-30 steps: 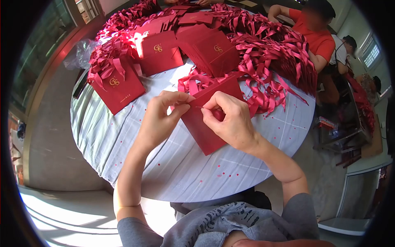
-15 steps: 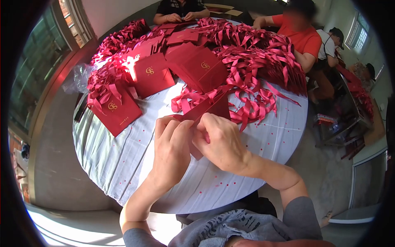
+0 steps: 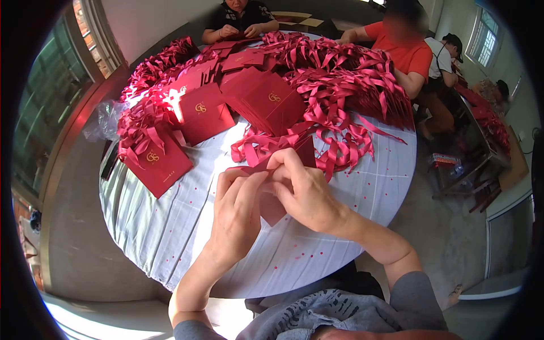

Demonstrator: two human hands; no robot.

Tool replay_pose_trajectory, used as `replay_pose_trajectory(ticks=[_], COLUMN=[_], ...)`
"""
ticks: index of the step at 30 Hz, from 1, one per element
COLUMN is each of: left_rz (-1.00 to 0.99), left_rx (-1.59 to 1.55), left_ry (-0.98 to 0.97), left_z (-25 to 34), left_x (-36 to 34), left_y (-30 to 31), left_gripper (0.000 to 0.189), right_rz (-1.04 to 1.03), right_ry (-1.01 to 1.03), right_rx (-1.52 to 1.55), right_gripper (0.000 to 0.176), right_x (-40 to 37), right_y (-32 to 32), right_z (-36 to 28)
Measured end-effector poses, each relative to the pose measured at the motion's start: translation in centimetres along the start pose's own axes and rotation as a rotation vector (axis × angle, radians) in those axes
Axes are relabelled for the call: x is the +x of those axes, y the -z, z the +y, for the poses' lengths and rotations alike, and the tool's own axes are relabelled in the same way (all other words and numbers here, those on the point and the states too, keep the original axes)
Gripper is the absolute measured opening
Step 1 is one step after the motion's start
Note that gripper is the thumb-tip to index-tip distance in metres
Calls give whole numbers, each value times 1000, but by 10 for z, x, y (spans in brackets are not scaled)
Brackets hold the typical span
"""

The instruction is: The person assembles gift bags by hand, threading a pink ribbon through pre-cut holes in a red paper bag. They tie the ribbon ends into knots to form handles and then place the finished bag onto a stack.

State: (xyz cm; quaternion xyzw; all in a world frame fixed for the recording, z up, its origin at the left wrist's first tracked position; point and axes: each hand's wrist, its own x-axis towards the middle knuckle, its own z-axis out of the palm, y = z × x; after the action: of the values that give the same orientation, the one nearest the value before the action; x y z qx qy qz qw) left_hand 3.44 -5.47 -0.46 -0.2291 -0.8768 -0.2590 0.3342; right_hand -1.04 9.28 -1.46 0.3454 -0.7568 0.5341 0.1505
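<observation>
A dark red paper bag (image 3: 273,210) lies under and between my two hands near the middle of the table. My left hand (image 3: 238,209) has its fingers bent together at the bag's upper edge. My right hand (image 3: 303,190) touches it from the other side, thumb and index finger curled close together. Whatever small piece sits between the fingertips is hidden. Just beyond is a stack of red bags (image 3: 263,99) with gold print, with loose pink-red ribbons (image 3: 340,144) to its right.
More printed bags (image 3: 156,167) lie at the left on the white-covered table (image 3: 187,226). Ribboned bags (image 3: 374,85) fill the back right. People sit across the table and at the right. Small red dots are scattered over the cloth. A plastic bag (image 3: 105,120) is at the left edge.
My right hand's fingers have risen and turned, with the index finger now raised and arched. The whole view has shifted slightly. The person across the table has moved their hands a little.
</observation>
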Motion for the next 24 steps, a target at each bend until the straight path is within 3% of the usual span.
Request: replay_pose_trajectory(ticks=[2,4,7,11,13,18,22,24], left_rz=[-2,43,78,32,22,-76,-44,-61], left_rx=[-35,-142,54,99,64,153,74,-54], left_ry=[-7,72,-56,-37,-16,-45,-53,73], left_z=[1,-1,0,0,2,7,10,13], left_x=[-1,-4,-4,-8,-7,-9,-12,-14], left_y=[-2,-7,-7,-5,-5,0,-6,-9], left_gripper=[28,30,35,36,30,23,21,24], right_rz=[-54,-146,-276,-821,-972,-1018,-957,-921], right_ry=[-47,230,319,76,-3,-134,-162,-132], right_rx=[-21,-392,-645,-381,-298,-316,-277,-325], right_gripper=[20,16,9,17,19,16,15,14], right_x=[4,12,28,63,80,92,87,84], right_y=[9,18,33,45,48,47,45,45], right_z=[-3,-5,-13,-6,-2,-22,-20,-21])
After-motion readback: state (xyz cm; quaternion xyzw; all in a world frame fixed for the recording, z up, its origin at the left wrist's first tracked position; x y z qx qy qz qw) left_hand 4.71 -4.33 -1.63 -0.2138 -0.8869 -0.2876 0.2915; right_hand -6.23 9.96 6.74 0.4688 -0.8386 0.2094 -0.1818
